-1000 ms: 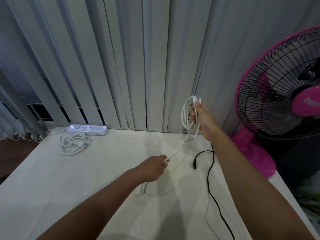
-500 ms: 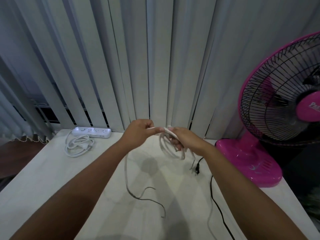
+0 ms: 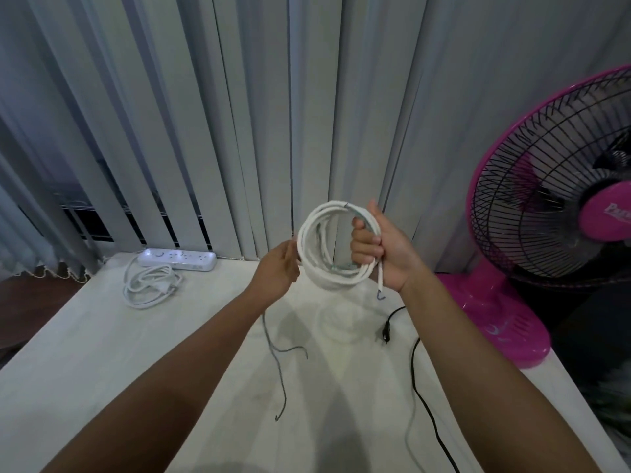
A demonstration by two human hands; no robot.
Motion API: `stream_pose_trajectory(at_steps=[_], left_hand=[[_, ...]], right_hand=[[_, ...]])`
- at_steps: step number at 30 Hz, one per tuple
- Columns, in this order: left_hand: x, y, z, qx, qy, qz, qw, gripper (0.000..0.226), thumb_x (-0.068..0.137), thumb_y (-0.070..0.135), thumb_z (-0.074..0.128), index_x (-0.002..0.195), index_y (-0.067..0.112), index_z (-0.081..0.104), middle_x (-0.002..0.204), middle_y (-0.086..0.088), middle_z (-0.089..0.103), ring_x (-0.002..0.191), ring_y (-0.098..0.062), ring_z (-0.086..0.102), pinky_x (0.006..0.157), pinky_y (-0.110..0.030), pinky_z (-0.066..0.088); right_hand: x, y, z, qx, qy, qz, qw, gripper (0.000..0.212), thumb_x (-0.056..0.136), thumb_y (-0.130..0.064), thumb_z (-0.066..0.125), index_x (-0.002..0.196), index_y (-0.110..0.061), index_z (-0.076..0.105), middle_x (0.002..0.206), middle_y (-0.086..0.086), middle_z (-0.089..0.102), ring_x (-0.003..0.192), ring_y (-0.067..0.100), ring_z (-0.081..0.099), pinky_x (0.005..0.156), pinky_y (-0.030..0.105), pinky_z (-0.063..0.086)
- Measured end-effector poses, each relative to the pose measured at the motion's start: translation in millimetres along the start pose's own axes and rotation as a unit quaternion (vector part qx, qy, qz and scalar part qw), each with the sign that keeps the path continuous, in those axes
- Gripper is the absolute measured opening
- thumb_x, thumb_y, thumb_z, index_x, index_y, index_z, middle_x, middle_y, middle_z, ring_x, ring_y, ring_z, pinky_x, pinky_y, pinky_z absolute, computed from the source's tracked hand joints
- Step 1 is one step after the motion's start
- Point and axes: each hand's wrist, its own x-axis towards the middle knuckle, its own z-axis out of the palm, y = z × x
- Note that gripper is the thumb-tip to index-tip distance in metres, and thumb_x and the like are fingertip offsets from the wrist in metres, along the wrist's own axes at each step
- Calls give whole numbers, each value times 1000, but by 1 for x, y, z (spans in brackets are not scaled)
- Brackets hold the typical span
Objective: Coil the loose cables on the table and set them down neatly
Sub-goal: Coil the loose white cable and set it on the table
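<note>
A white cable [image 3: 319,268] is wound into a round coil held up above the table [image 3: 85,353]. My right hand [image 3: 382,250] grips the coil's right side, fingers curled round the strands, and a short cable end hangs below the fist. My left hand [image 3: 278,271] holds the coil's left side; how its fingers lie is hidden behind the hand. A thin dark tail [image 3: 278,363] of the cable trails down from the left hand onto the table. A black cable with a plug [image 3: 386,331] lies loose on the table at the right.
A white power strip [image 3: 177,259] with its coiled cord [image 3: 150,288] sits at the table's back left. A pink fan [image 3: 560,206] stands at the right, its base on the table. Vertical blinds hang close behind the table.
The coil has been raised and opened into a full round loop between my hands. The hands moved apart, and less loose cable trails on the table.
</note>
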Motion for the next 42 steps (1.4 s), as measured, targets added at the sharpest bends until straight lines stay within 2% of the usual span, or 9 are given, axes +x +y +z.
stream_pose_trajectory(at_steps=[8,11,19,23,28,32,35,38,42], left_hand=[[-29,-6,32,162,3,0,987,28,103,32,27,123,19,41,85,-11,67,79,-32,63,71,-39,49],[-39,-1,32,174,12,44,984,17,102,30,28,114,26,38,89,-4,68,77,-25,63,73,-42,52],[-39,17,14,123,-174,93,973,12,89,27,49,98,34,52,108,16,68,92,-3,62,76,-28,49],[-33,22,8,252,-86,188,945,20,87,49,59,98,35,68,87,14,67,77,-2,54,65,-25,44],[-32,32,3,223,-40,286,931,13,89,31,63,96,24,71,88,8,59,78,-7,54,65,-24,45],[-33,39,3,12,7,125,992,9,89,21,64,85,14,68,72,1,66,66,-12,64,63,-21,52],[-32,45,1,-153,-31,-2,988,15,87,18,67,82,4,66,66,-6,70,61,-15,68,61,-23,56],[-34,50,2,-104,-102,6,989,12,85,16,68,76,10,66,66,-8,70,62,-16,69,61,-24,56],[-35,52,6,-20,-79,41,996,11,82,21,69,73,15,67,66,-4,70,59,-13,64,64,-32,55]], right_hand=[[13,-8,-12,-44,197,-107,974,51,95,-56,41,65,-17,50,44,-6,34,36,7,31,37,21,35],[13,-4,-15,-61,240,-108,963,52,94,-58,42,63,-17,48,47,-4,35,39,9,32,39,22,35],[8,5,-8,-150,267,-86,948,48,97,-53,40,71,-15,54,46,-5,41,39,9,38,43,24,39],[5,4,-8,-165,234,-45,957,49,99,-48,40,69,-13,57,51,-2,46,43,10,42,47,23,41],[4,8,-10,-160,192,-15,968,47,100,-43,40,73,-11,60,57,1,49,48,12,45,48,24,44],[3,10,-9,-141,168,8,976,48,99,-44,41,71,-12,61,58,1,50,48,13,46,49,25,44],[1,14,-6,-131,163,16,978,48,98,-44,43,68,-11,61,57,2,49,48,15,46,49,26,46],[0,20,0,-185,164,21,969,45,98,-44,44,71,-10,57,56,2,51,50,17,50,52,27,48],[-3,31,6,-251,194,25,948,43,98,-43,47,76,-9,63,56,3,60,49,17,58,53,27,52]])
